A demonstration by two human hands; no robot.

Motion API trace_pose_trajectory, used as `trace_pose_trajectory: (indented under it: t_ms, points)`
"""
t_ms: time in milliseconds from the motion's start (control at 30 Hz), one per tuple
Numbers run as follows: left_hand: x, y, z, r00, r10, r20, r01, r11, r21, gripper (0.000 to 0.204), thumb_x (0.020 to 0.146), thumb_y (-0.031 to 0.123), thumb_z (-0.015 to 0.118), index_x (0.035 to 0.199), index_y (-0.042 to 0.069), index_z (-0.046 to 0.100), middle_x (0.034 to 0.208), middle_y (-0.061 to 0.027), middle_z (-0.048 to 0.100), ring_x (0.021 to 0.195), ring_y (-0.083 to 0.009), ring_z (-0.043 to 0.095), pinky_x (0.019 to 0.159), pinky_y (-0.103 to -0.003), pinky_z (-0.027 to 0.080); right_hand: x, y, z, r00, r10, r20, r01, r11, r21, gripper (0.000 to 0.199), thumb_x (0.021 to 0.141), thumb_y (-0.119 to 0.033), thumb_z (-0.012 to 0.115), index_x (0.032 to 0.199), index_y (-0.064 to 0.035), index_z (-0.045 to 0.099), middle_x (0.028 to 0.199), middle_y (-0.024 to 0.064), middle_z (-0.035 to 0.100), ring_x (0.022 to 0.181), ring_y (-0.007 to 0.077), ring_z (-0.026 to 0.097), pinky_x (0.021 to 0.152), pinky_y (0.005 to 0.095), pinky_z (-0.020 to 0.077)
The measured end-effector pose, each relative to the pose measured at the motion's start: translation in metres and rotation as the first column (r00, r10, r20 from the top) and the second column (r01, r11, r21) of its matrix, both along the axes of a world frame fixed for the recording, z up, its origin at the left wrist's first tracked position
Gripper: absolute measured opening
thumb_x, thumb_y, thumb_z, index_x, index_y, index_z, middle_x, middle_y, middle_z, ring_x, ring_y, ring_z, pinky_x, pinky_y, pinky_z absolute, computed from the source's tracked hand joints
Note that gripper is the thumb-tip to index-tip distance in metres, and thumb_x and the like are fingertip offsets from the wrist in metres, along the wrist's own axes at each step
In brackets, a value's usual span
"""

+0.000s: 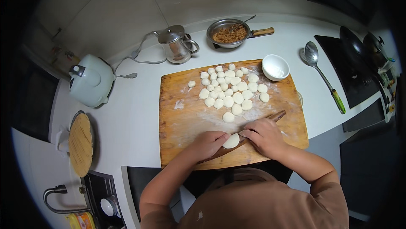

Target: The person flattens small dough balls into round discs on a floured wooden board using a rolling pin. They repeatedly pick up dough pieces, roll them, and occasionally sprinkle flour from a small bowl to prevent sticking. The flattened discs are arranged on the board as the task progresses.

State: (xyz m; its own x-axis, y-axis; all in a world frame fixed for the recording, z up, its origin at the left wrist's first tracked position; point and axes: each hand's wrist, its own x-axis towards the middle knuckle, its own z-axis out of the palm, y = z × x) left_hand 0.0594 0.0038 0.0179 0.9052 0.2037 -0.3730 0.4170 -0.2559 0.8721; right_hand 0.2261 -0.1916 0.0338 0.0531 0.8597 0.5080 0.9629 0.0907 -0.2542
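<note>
A dark wooden rolling pin (278, 115) lies slantwise across the near part of a floured wooden board (177, 119). My right hand (265, 137) is closed over the pin's right part. At the pin's middle sits a round, flattened dough wrapper (231, 141), part of it over the pin. My left hand (207, 145) pinches the wrapper's left edge with the thumb on top; its other fingers are mostly hidden. Beyond my hands, several small dough pieces (228, 102) cluster on the board, some pressed into flat discs. One piece (191, 84) lies apart to the left.
A white bowl (275, 67) stands on the board's far right corner. Behind are a pan of brown filling (229, 34) with a spoon and a metal kettle (176, 51). Right of the board lies a slotted spoon (322, 74); leftward stand a pale green appliance (91, 81) and a round straw-coloured tray (81, 144).
</note>
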Motion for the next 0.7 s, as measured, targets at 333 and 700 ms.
trace_pose_trajectory:
  t_ms: [333,700]
  points:
    - [0.002,-0.006,0.018,0.925,0.371,0.08,-0.302,0.847,-0.437,0.029,0.089,-0.009,0.067,0.116,-0.002,0.062,0.11,-0.008,0.067,0.1,-0.0128,0.065,0.092,-0.026,0.053,0.003,0.0,0.002,0.999,0.007,0.047,-0.007,1.0,-0.004,0.027,0.085,-0.015,0.058,0.11,-0.0132,0.066,0.107,0.0032,0.063,0.1,0.0241,0.06,0.086,0.0373,0.0474]
    - [0.002,-0.022,0.0,0.813,0.574,0.102,-0.401,0.679,-0.615,0.025,0.087,-0.016,0.063,0.107,0.0,0.062,0.103,-0.0088,0.065,0.095,-0.0135,0.065,0.087,-0.026,0.055,0.008,-0.031,0.003,0.998,-0.034,-0.044,0.028,0.992,-0.125,0.031,0.082,-0.012,0.068,0.113,-0.0134,0.066,0.107,0.0034,0.063,0.101,0.0263,0.06,0.085,0.0394,0.0476]
